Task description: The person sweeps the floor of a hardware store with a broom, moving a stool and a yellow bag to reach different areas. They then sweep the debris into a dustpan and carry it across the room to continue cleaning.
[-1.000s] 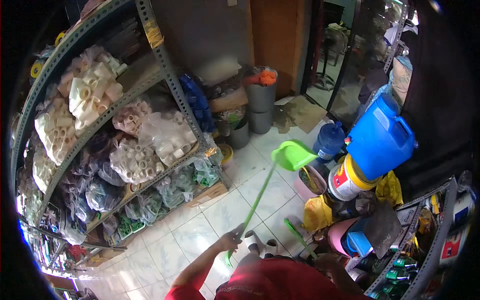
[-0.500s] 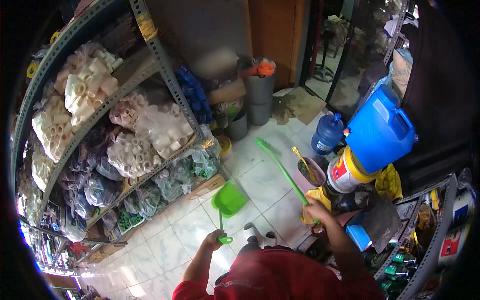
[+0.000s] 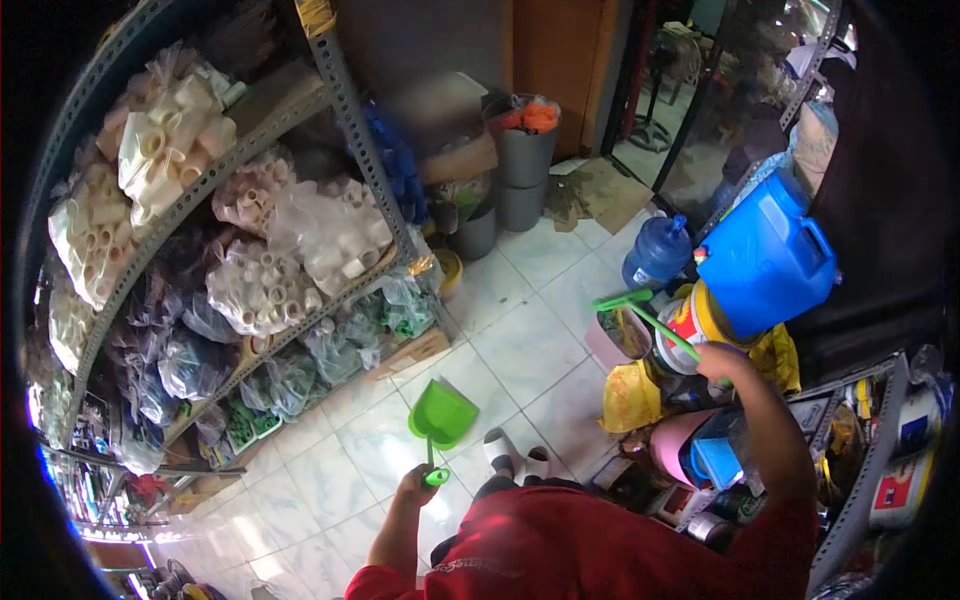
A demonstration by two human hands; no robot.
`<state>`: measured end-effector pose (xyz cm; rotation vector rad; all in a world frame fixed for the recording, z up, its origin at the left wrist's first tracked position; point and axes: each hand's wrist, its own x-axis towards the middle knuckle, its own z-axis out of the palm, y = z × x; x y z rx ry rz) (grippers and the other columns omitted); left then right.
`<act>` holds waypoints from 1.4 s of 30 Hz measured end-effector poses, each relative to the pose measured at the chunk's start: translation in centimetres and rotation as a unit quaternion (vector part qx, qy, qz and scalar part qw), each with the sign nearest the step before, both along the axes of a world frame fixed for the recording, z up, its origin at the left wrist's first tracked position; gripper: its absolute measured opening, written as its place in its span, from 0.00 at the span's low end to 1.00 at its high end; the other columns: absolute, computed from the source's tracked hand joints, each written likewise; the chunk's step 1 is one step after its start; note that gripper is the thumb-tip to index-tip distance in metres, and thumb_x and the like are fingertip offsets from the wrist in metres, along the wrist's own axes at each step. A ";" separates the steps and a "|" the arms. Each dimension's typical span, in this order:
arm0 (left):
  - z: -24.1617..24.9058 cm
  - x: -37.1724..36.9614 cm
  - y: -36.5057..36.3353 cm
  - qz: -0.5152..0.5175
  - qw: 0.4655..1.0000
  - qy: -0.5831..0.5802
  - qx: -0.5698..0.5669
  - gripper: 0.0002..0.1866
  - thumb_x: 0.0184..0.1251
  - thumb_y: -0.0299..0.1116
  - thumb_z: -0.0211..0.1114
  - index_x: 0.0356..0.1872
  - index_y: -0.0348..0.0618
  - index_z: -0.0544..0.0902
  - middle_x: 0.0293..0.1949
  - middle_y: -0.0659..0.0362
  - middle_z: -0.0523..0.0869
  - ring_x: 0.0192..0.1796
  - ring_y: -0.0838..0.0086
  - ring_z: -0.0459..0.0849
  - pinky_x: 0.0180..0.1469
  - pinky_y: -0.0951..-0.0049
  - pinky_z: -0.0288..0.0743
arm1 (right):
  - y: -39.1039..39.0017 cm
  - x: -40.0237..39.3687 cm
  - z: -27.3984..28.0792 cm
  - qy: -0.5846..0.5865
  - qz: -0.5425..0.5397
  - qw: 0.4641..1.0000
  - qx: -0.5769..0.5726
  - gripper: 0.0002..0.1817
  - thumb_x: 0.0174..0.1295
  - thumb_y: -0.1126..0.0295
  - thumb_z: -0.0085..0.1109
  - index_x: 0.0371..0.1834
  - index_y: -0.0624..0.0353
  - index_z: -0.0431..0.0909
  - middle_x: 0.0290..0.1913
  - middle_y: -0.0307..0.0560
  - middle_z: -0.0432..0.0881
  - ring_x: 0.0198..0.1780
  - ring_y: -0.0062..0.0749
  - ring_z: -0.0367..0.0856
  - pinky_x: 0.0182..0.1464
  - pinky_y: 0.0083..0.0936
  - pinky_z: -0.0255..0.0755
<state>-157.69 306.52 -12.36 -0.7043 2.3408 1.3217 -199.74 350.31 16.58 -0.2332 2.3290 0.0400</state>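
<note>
The left hand [image 3: 415, 487] was clenched around the looped end of a thin green handle, holding one bright green plastic dustpan [image 3: 441, 415] with its flat, shovel-shaped scoop hanging just above the glossy, marbled white floor tiles [image 3: 520, 350]. The right hand [image 3: 722, 362] was wrapped around the slim green stick of one broom [image 3: 640, 308], whose flat green head pointed towards a pink bucket [image 3: 618, 338] near the cluttered right side. Two white slippers [image 3: 518, 458] showed below the dustpan, next to the person's red shirt [image 3: 590, 545]. On the right stood one boxy blue plastic jerrycan [image 3: 768, 255] resting on a round white, yellow and red paint pail [image 3: 692, 330], and one rounded blue water bottle [image 3: 657, 262] stood on the floor behind them. A crumpled yellow plastic bag [image 3: 628, 398] lay at the foot of that heap. Two grey cylindrical bins [image 3: 523, 180] were stacked by the wooden door, the upper one topped with something orange. On the left, a perforated grey metal shelf [image 3: 350, 120] carried many clear, wrinkled plastic bags of white pipe fittings [image 3: 170, 150], too many to count surely, with darker bags lower down.
</note>
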 end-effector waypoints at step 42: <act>0.0 -7.0 -2.5 0.032 0.996 -0.029 -0.077 0.12 0.56 0.31 0.42 0.39 0.39 0.69 0.38 0.56 0.77 0.43 0.70 0.74 0.46 0.77 0.67 | 9.1 7.3 12.2 -0.037 -0.350 0.858 -0.374 0.20 0.51 0.67 0.51 0.48 0.61 0.66 0.17 0.39 0.69 0.12 0.20 0.66 0.12 0.15 0.59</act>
